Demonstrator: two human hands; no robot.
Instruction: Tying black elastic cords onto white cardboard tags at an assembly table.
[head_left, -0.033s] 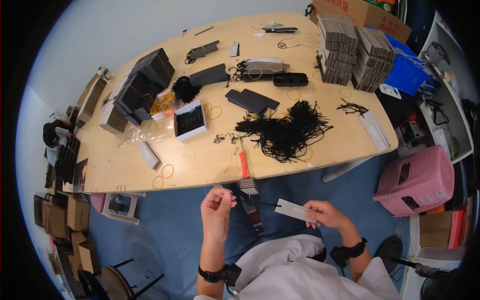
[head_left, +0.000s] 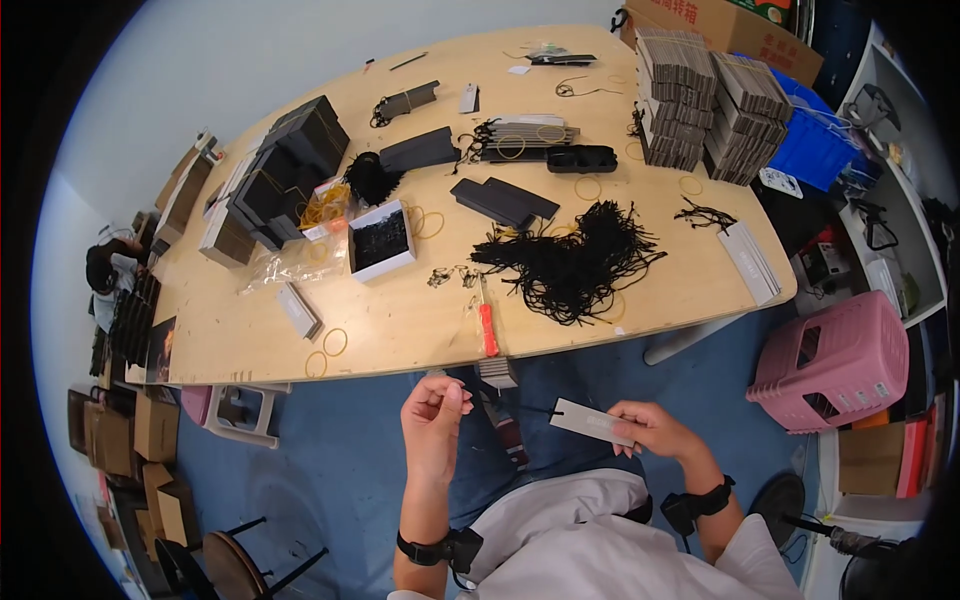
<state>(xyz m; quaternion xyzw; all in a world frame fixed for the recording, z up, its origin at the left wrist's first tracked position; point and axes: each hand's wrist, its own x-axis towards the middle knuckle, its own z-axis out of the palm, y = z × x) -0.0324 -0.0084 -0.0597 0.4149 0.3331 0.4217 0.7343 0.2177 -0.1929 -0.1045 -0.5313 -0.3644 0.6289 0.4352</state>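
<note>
My right hand (head_left: 652, 428) grips a light grey card hang tag (head_left: 588, 418) by its right end, above my lap. A short black cord shows at the tag's left end and runs toward my left hand (head_left: 436, 405). The fingers of that hand are curled with thumb and fingertips together; whatever they pinch is too small to make out. On the table in front lies a heap of black cords (head_left: 570, 262). A screwdriver with a red handle (head_left: 487, 330) rests at the near edge, and a grey stack of cards (head_left: 497, 374) sits just below that edge.
A white box of small black pieces (head_left: 382, 268) stands left of the cords. Strung tags (head_left: 748, 262) lie at the right corner. Dark card stacks (head_left: 290, 165) rise at the left, grey bundles (head_left: 672, 100) at the back right. A pink pet carrier (head_left: 830, 360) stands right of the table.
</note>
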